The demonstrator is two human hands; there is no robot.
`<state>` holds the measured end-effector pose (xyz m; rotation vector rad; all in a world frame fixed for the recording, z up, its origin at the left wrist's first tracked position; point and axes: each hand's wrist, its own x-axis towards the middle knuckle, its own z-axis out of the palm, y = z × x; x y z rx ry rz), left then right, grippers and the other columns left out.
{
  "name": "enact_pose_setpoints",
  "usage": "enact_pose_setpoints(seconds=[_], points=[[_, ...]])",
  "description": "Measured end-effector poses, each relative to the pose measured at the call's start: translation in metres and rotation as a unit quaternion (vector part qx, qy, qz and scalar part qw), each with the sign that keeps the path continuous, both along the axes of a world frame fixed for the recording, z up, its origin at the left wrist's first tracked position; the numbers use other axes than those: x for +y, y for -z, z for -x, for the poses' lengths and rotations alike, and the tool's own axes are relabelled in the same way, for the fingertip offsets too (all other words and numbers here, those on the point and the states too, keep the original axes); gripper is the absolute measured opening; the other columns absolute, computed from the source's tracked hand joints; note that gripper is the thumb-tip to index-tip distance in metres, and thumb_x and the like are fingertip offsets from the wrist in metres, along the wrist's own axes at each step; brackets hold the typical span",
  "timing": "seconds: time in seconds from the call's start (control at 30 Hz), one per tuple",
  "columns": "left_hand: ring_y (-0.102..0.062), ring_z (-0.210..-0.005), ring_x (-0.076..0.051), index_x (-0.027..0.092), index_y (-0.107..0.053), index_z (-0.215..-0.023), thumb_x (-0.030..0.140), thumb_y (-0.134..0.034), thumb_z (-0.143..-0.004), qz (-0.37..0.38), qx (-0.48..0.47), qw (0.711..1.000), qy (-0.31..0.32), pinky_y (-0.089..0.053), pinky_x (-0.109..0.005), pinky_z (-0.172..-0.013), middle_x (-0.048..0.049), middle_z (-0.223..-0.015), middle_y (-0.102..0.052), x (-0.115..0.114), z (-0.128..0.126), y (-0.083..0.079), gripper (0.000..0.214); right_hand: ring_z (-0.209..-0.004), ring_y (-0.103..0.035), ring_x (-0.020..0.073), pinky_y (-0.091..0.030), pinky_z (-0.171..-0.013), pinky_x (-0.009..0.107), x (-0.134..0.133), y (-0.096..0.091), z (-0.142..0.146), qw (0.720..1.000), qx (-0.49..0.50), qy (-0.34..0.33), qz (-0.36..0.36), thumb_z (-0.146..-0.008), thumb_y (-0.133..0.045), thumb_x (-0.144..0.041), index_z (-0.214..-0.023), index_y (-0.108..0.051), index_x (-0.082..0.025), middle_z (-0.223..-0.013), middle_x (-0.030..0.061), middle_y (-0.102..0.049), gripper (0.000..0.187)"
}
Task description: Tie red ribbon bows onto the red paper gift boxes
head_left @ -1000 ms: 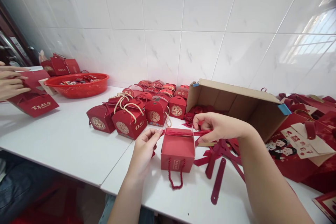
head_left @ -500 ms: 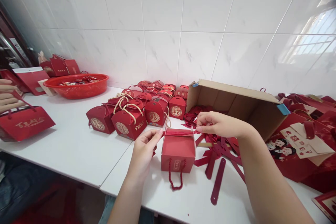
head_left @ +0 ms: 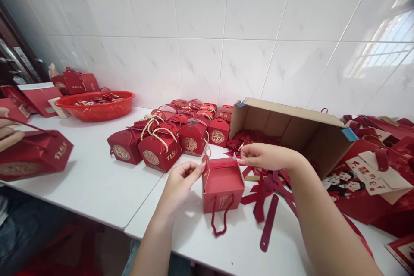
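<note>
Rising behind everything, a marbled white tile wall (head_left: 200,69) backs the white tabletop (head_left: 84,181). At right an open cardboard carton (head_left: 291,114) lies tilted beside red gift bags (head_left: 359,207). Left of the carton, red gift boxes (head_left: 168,153) stand clustered, several with pale rope handles; farther left, a red plastic basin (head_left: 100,112) holds small wrapped pieces. At the left edge, a co-worker's hand (head_left: 8,131) is at a red handled box (head_left: 60,153).

In front of the carton, an open-topped red box (head_left: 221,183) sits on the tabletop between the person's hands. The left hand (head_left: 181,181) pinches its upright left flap between thumb and fingertips. The right hand (head_left: 268,155) has its fingers bunched at the right flap; what they grip, I cannot tell. A dark red strap (head_left: 268,224) lies nearby. A twisted cord handle (head_left: 221,232) droops from the box's near face, and a red ribbon (head_left: 223,163) crosses its top.
</note>
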<state>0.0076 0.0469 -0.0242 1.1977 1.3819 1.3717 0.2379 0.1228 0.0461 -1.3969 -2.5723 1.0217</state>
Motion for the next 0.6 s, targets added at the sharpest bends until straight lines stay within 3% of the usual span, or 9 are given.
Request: enact_pose_setpoints(seconds=[0.13, 0.23, 0.33, 0.47, 0.6], points=[[-0.03, -0.047, -0.009, 0.017, -0.056, -0.049, 0.053, -0.073, -0.065, 0.023, 0.026, 0.999, 0.014, -0.017, -0.024, -0.045, 0.0041, -0.049, -0.04, 0.002, 0.008, 0.004, 0.042, -0.057, -0.046, 0.012, -0.032, -0.051, 0.025, 0.001, -0.001, -0.003, 1.0, -0.019, 0.008, 0.005, -0.083, -0.052, -0.056, -0.071, -0.043, -0.02, -0.067, -0.0016, -0.049, 0.039], [-0.025, -0.045, -0.009, 0.018, -0.049, -0.043, 0.052, -0.073, -0.065, 0.045, 0.036, 0.998, 0.023, -0.015, -0.024, -0.045, 0.0056, -0.044, -0.032, 0.002, 0.022, 0.006, 0.047, -0.048, -0.031, 0.0093, -0.023, -0.047, 0.027, 0.002, -0.003, -0.011, 0.999, -0.033, 0.009, 0.024, -0.081, -0.051, -0.064, -0.058, -0.041, -0.019, -0.054, -0.003, -0.041, 0.051], [-0.029, -0.045, -0.009, 0.018, -0.046, -0.041, 0.051, -0.071, -0.069, 0.028, -0.018, 0.999, 0.031, -0.024, -0.024, -0.046, 0.0045, -0.044, -0.035, -0.001, 0.039, 0.003, 0.05, -0.045, -0.022, 0.0078, -0.019, -0.047, 0.028, 0.001, -0.007, -0.02, 0.999, 0.03, 0.008, 0.033, -0.08, -0.052, -0.065, -0.051, -0.036, -0.019, -0.048, -0.0048, -0.031, 0.057], [-0.052, -0.062, -0.014, 0.016, -0.058, -0.048, 0.04, -0.078, -0.064, -0.061, -0.182, 0.981, 0.035, -0.044, -0.025, -0.061, -0.0037, -0.062, -0.063, -0.007, 0.05, -0.012, 0.035, -0.052, -0.041, 0.0095, -0.034, -0.056, 0.026, -0.001, -0.011, -0.025, 0.974, 0.222, 0.019, 0.049, -0.082, -0.059, -0.055, -0.055, -0.054, -0.017, -0.054, -0.0021, -0.048, 0.047], [-0.064, -0.093, -0.026, 0.014, -0.068, -0.056, 0.033, -0.075, -0.069, -0.109, -0.253, 0.957, 0.092, -0.05, -0.034, -0.085, -0.0106, -0.096, -0.073, -0.003, 0.041, -0.037, 0.024, -0.083, -0.06, 0.0152, -0.045, -0.076, 0.027, -0.001, -0.01, -0.019, 0.909, 0.409, 0.018, 0.08, -0.079, -0.068, -0.044, -0.06, -0.066, -0.016, -0.09, 0.0059, -0.068, 0.034]])
